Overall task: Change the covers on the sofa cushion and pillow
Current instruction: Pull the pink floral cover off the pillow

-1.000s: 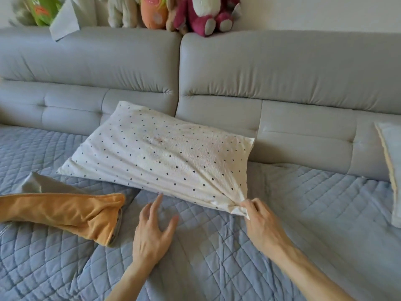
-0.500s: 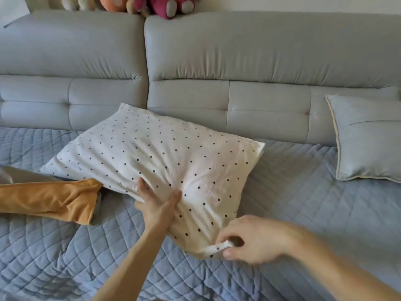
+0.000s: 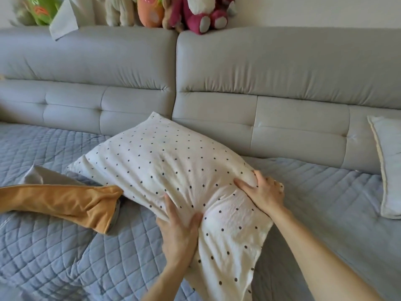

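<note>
White dotted pillow [image 3: 165, 161] lies on quilted sofa seat [image 3: 65, 263]. Left hand [image 3: 180, 231] pinches bunched fabric at near edge; right hand [image 3: 263, 193] clutches right end. Best: pin filling, draw casing off evenly. Orange cover [image 3: 65, 203] beside, left.

Clearly a home, a living room: grey padded sofa [image 3: 282, 68] along a plain wall [image 3: 325, 9], blue quilt [image 3: 54, 246] spread over the seat, plush toys [image 3: 201, 11] lined up on its back, cushion [image 3: 388, 166] at right, dotted pillow [image 3: 173, 170] mid-seat.

Plush toys [image 3: 200, 13] atop gry sofa back [image 3: 282, 61]
</note>
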The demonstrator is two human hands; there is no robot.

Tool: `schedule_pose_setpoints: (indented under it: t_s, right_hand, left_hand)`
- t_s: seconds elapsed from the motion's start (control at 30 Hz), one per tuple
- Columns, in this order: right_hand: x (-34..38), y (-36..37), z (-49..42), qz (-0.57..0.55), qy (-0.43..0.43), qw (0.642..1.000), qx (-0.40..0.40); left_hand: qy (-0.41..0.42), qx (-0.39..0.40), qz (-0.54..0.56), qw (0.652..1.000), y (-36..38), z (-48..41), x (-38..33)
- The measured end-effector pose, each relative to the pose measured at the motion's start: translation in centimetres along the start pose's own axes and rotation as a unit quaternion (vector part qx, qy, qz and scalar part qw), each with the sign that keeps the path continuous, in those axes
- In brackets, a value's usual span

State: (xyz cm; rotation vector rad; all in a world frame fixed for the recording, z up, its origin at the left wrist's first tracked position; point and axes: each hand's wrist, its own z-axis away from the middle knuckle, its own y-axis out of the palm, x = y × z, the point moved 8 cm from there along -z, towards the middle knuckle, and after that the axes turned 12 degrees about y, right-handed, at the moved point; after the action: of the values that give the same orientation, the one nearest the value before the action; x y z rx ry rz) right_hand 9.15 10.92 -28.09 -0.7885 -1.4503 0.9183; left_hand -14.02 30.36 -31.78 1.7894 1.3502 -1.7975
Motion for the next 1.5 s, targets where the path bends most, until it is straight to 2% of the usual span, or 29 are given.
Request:
schedule_pose_setpoints:
  t_s: [0.17,0.3,0.5,0.6,0.73,0.9,1.0,1.07,1.1,1.17,1.2,1.23,1.27,1.33,1.43,1.5]
  right_hand:
    - [1.1,-2.3,1.4,-0.038,-0.059,0.997,-0.042]
    - [1.0,-4.6,5.8,-0.105,-0.112,0.981,-0.122]
    - [-5.0,-11.3,12.8,-0.213,-0.123,0.938,-0.244]
    - [-9.7,-15.2,15.7,-0.215,-0.098,0.912,-0.336]
    - [-15.4,-21.1,19.4,-0.246,-0.073,0.854,-0.453]
    - [-20.1,-24.5,22.3,-0.292,-0.045,0.810,-0.507]
    - [-21.2,-23.9,21.9,-0.275,-0.053,0.803,-0.526]
    - [-21.6,-22.3,20.3,-0.246,-0.021,0.838,-0.486]
    - [-22.1,-20.9,18.7,-0.216,0.032,0.879,-0.424]
    - [-24.3,-16.3,15.6,-0.119,0.181,0.951,-0.223]
    - [-25.5,-14.3,15.0,-0.085,0.234,0.960,-0.128]
    - [-26.4,-13.4,14.7,-0.076,0.264,0.959,-0.074]
    - [-27.0,-13.2,14.5,-0.082,0.271,0.957,-0.055]
    - [-27.1,-13.6,14.1,-0.092,0.246,0.964,-0.044]
    - [-27.2,-13.9,14.3,-0.091,0.201,0.975,0.006]
    - [-27.3,-14.1,15.4,-0.076,0.176,0.981,0.030]
  left_hand:
    - [0.001,-0.009,-0.012,1.000,0.1,0.2,0.1]
    - [0.040,-0.060,0.097,0.993,-1.8,-0.5,-0.6]
    - [0.059,-0.025,0.183,0.981,-1.4,0.0,-7.0]
    - [0.154,-0.005,0.197,0.968,0.3,1.9,-13.1]
    - [0.299,0.029,0.202,0.932,3.5,5.7,-22.4]
    - [0.438,0.026,0.190,0.878,6.2,8.7,-29.6]
    - [0.463,0.023,0.144,0.874,8.2,8.4,-30.1]
    - [0.447,0.036,0.085,0.890,10.2,6.9,-28.7]
    - [0.430,0.055,0.032,0.901,11.4,5.9,-27.3]
    - [0.345,0.149,-0.091,0.922,14.7,3.9,-22.7]
    - [0.280,0.220,-0.150,0.922,16.3,3.4,-19.7]
    - [0.236,0.281,-0.193,0.910,17.7,3.5,-16.8]
    - [0.229,0.304,-0.198,0.903,18.4,4.1,-14.9]
    - [0.261,0.276,-0.173,0.909,18.0,5.5,-13.4]
    - [0.263,0.219,-0.136,0.930,15.6,6.2,-13.5]
    - [0.339,0.202,-0.162,0.904,14.8,7.1,-14.7]
